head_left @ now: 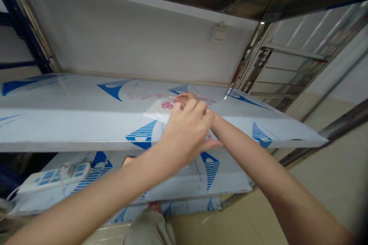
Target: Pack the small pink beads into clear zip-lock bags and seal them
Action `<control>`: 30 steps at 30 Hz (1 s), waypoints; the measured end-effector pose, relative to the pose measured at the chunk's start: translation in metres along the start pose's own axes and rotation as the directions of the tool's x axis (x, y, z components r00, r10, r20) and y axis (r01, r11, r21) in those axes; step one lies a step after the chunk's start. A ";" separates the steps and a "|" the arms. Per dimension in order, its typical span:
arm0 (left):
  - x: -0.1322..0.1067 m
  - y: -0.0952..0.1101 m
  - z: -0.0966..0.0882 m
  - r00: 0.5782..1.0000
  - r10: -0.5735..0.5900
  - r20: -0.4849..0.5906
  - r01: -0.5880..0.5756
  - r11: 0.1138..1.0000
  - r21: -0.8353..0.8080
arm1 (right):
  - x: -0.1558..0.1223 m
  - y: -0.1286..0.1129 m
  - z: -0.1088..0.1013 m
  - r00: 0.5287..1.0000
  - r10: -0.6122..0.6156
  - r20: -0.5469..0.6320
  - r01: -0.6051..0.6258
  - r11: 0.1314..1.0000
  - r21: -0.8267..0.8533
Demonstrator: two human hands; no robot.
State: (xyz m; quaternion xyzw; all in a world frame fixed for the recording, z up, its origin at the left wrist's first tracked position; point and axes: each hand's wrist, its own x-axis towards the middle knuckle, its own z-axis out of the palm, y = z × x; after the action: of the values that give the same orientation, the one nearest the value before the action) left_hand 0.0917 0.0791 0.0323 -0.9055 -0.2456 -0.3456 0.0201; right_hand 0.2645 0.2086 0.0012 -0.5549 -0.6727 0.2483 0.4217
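My left hand (186, 132) lies palm down at the middle of a wide panel covered in white film with a blue triangle print (86, 122). Its fingers press on a white translucent sheet with pink print (161, 109), and the thumb points right. My right hand (185, 98) reaches in from the right, and my left hand hides most of it. Only its fingertips show, at the far edge of my left hand, close to the sheet's pink markings. What those fingers grip is hidden.
A second film-covered panel (221, 172) sits lower down, with a white power strip (54, 178) on it. Behind stands a pale wall with a wall switch (219, 34). A blue rack upright (24, 26) is at the left, and a tiled floor (330, 183) at the right.
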 end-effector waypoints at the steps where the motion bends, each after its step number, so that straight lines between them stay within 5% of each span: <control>1: -0.012 0.017 0.011 0.999 -0.007 0.035 0.006 1.000 0.013 | 0.000 0.000 0.000 1.000 0.013 -0.009 -0.013 1.000 0.017; 5: -0.038 0.037 0.060 0.991 -0.129 0.029 0.126 0.989 0.080 | -0.001 -0.003 0.002 0.998 0.058 -0.022 -0.054 0.989 0.134; 8: -0.036 0.034 0.075 0.983 -0.184 -0.010 0.184 0.977 0.106 | 0.000 -0.002 0.002 0.997 0.070 -0.009 -0.068 0.984 0.167; 17: -0.018 0.052 0.061 0.947 -0.321 0.006 0.317 0.936 0.156 | 0.007 0.010 -0.001 0.999 0.041 -0.011 -0.040 0.998 0.049; 30: 0.013 0.048 0.054 0.931 -0.327 0.161 0.296 0.937 0.187 | 0.009 0.010 -0.002 0.999 0.026 0.020 -0.026 1.000 0.002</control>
State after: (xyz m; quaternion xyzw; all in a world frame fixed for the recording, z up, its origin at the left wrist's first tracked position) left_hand 0.1558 0.0534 0.0057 -0.8791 -0.4140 -0.2359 0.0138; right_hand 0.2716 0.2193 -0.0028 -0.5604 -0.6694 0.2602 0.4125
